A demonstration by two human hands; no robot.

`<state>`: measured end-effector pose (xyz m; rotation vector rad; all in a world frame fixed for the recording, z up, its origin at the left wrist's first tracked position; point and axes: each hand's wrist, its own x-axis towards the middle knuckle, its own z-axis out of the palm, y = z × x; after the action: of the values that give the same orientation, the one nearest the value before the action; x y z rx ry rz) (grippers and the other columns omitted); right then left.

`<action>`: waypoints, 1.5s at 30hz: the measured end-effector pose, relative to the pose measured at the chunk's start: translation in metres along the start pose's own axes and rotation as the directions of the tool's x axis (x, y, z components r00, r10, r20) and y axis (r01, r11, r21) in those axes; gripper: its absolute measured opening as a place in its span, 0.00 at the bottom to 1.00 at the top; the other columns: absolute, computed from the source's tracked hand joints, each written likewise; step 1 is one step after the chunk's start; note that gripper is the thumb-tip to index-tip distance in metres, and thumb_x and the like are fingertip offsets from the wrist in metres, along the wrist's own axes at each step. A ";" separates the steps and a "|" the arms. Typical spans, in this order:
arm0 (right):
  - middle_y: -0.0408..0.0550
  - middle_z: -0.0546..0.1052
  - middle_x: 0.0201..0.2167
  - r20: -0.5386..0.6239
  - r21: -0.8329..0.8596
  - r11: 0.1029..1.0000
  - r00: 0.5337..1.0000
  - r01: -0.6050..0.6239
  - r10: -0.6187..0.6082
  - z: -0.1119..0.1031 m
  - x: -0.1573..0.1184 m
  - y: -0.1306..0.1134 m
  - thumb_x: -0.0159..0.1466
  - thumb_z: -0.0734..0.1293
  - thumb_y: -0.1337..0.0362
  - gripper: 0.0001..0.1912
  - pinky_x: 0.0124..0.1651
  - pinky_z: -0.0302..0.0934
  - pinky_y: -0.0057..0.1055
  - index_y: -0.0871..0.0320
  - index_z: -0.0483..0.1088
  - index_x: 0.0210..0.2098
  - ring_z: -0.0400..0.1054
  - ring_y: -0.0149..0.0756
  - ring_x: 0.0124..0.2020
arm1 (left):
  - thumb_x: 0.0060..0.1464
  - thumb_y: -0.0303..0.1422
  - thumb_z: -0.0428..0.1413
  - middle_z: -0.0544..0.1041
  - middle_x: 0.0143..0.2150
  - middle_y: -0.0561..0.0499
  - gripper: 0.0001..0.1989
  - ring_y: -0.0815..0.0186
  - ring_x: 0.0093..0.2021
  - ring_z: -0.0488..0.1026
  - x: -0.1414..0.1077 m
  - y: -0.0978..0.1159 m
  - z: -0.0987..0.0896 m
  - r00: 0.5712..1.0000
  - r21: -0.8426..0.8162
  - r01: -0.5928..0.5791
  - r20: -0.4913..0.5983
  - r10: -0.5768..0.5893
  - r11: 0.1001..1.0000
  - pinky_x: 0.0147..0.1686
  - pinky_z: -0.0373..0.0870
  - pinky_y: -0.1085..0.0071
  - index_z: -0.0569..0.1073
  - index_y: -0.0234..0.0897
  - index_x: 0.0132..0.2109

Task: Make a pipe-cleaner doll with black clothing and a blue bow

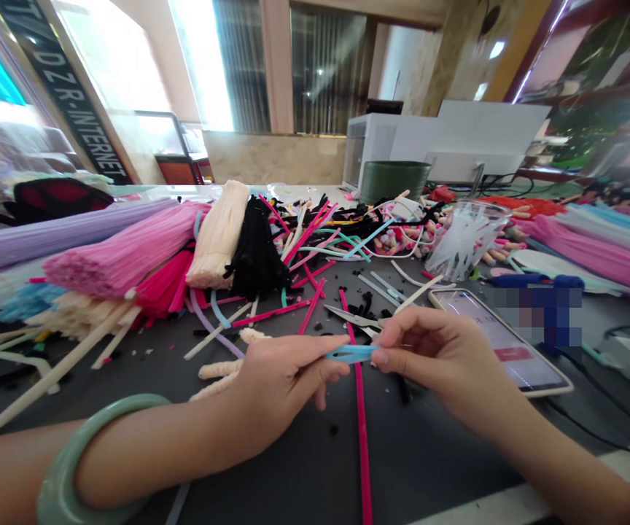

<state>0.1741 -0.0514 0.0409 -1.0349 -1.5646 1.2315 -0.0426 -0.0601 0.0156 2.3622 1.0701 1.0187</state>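
Between my two hands a light blue pipe cleaner (352, 354) is stretched, folded into a narrow loop. My left hand (287, 375) pinches its left end between thumb and fingers. At the other end, the thumb and fingertips of my right hand (435, 350) are closed on it. Beneath the hands a long hot pink pipe cleaner (363, 437) lies on the dark table. Just behind them rests a pair of scissors (354, 318). Coiled cream pieces (219, 369) lie beside my left hand, partly hidden by it.
Bundles of pink pipe cleaners (123, 244), cream ones (217, 237) and black ones (257, 251) stand at the back left. A phone (504, 339) lies right of my right hand. Beyond it are a blue glue gun (561, 313), its cord, and a cup of translucent sticks (465, 240).
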 end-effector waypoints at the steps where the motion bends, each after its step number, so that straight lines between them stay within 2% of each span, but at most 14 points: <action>1: 0.41 0.72 0.22 -0.004 0.001 1.000 1.000 0.001 -0.001 0.000 0.000 0.000 0.49 0.77 0.64 0.10 0.26 0.59 0.23 0.57 0.72 0.25 0.65 0.28 0.24 | 0.60 0.31 0.53 0.76 0.21 0.60 0.13 0.76 0.21 0.73 0.001 0.001 0.000 1.000 -0.005 0.023 0.002 -0.023 1.000 0.31 0.69 0.81 0.74 0.41 0.51; 6: 0.42 0.73 0.22 -0.026 -0.005 0.999 0.999 0.039 -0.039 -0.001 0.000 -0.001 0.50 0.76 0.63 0.10 0.25 0.60 0.23 0.57 0.71 0.26 0.66 0.29 0.24 | 0.60 0.35 0.53 0.76 0.21 0.59 0.10 0.75 0.21 0.73 0.004 0.006 -0.001 0.993 -0.060 0.115 0.038 -0.112 0.992 0.25 0.67 0.81 0.76 0.40 0.45; 9: 0.42 0.73 0.22 -0.025 -0.001 0.999 0.998 0.051 -0.051 -0.001 0.000 -0.001 0.50 0.76 0.63 0.10 0.25 0.60 0.23 0.57 0.71 0.25 0.66 0.29 0.24 | 0.60 0.35 0.53 0.76 0.22 0.58 0.10 0.75 0.21 0.73 0.003 0.008 -0.001 0.991 -0.102 0.131 0.039 -0.128 0.986 0.24 0.67 0.81 0.77 0.39 0.44; 15: 0.42 0.73 0.23 -0.019 -0.005 0.999 0.999 0.049 -0.049 -0.001 -0.001 0.000 0.50 0.76 0.64 0.10 0.26 0.61 0.23 0.57 0.72 0.26 0.66 0.29 0.24 | 0.60 0.33 0.52 0.76 0.21 0.57 0.09 0.74 0.21 0.73 0.003 0.008 -0.002 0.997 -0.111 0.080 0.027 -0.078 0.991 0.26 0.68 0.80 0.77 0.39 0.42; 18: 0.41 0.73 0.23 -0.019 0.009 0.999 0.999 0.049 -0.049 -0.001 -0.001 0.000 0.49 0.77 0.65 0.10 0.26 0.60 0.23 0.57 0.72 0.26 0.66 0.28 0.24 | 0.61 0.32 0.51 0.77 0.21 0.58 0.10 0.74 0.22 0.75 0.003 0.007 -0.001 0.994 -0.122 0.107 0.034 -0.104 0.987 0.28 0.70 0.80 0.77 0.39 0.44; 24: 0.41 0.73 0.22 -0.018 0.004 0.999 0.999 0.045 -0.045 -0.001 0.002 -0.001 0.49 0.77 0.65 0.10 0.25 0.60 0.23 0.57 0.72 0.25 0.66 0.28 0.24 | 0.61 0.30 0.51 0.77 0.21 0.58 0.09 0.75 0.23 0.75 0.004 0.007 -0.001 0.995 -0.119 0.098 0.041 -0.094 0.988 0.29 0.69 0.80 0.75 0.37 0.36; 33: 0.43 0.73 0.22 -0.031 -0.020 0.999 0.998 0.049 -0.049 -0.002 0.001 0.000 0.48 0.77 0.62 0.11 0.23 0.60 0.24 0.58 0.72 0.25 0.67 0.29 0.23 | 0.61 0.29 0.49 0.77 0.21 0.57 0.11 0.73 0.24 0.75 0.002 0.003 -0.002 0.997 -0.102 0.048 0.058 -0.043 0.994 0.31 0.70 0.78 0.76 0.37 0.37; 45: 0.41 0.74 0.22 -0.023 0.021 0.999 0.999 0.038 -0.038 -0.003 0.001 0.000 0.48 0.77 0.65 0.10 0.22 0.58 0.22 0.58 0.72 0.25 0.67 0.27 0.23 | 0.61 0.28 0.50 0.76 0.20 0.58 0.11 0.75 0.23 0.74 0.003 0.005 -0.003 0.999 -0.095 0.013 0.053 -0.008 0.995 0.31 0.69 0.80 0.78 0.38 0.38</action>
<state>0.1765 -0.0502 0.0416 -0.9978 -1.5445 1.2042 -0.0405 -0.0614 0.0216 2.2922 0.9915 0.9760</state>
